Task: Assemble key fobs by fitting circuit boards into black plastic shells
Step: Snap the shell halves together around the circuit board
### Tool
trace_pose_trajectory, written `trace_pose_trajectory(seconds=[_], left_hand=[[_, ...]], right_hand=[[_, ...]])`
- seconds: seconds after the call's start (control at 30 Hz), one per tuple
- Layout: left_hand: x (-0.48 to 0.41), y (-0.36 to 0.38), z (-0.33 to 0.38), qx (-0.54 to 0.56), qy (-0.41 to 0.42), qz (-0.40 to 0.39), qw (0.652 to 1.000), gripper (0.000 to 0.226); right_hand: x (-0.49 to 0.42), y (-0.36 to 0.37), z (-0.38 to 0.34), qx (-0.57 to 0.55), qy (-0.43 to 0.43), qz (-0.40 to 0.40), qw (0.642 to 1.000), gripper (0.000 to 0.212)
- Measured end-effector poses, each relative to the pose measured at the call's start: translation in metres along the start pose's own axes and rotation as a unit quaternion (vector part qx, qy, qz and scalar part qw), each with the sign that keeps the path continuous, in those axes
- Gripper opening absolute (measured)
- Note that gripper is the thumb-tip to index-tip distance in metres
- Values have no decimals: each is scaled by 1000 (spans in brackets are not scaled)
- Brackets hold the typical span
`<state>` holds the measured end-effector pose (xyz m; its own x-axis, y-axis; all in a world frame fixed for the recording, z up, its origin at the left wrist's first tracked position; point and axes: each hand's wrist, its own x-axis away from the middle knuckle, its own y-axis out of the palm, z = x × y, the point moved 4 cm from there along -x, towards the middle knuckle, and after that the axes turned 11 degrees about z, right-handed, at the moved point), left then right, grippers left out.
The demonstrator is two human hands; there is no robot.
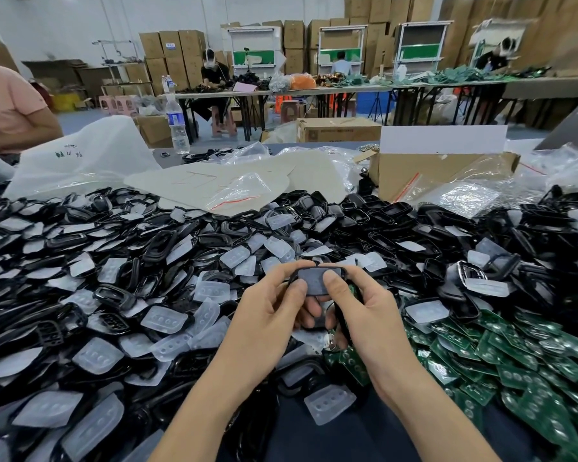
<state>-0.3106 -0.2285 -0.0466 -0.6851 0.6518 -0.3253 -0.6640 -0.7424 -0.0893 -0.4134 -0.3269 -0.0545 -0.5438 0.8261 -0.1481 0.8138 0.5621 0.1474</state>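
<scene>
Shell (319, 281) is sitting at centre, left hand (268, 313) and right hand (364, 311) pinching it, thumbs pressing on top, fingers curling beneath. Boards (521, 365) are lying at 4 o'clock, loose shells (121, 261) spreading at 9 o'clock, box (427, 173) standing at 1 o'clock.
</scene>
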Motion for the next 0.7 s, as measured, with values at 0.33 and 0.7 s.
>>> trace_pose_trajectory(seconds=[0.33,0.7], left_hand=[[1,-2,-3,-65,14,-4,998,31],[-1,-1,-3,-48,9,75,996,16]], right_hand=[[-1,-2,-4,51,-44,5,998,22],[-2,-1,-1,11,-10,2,1000,19]])
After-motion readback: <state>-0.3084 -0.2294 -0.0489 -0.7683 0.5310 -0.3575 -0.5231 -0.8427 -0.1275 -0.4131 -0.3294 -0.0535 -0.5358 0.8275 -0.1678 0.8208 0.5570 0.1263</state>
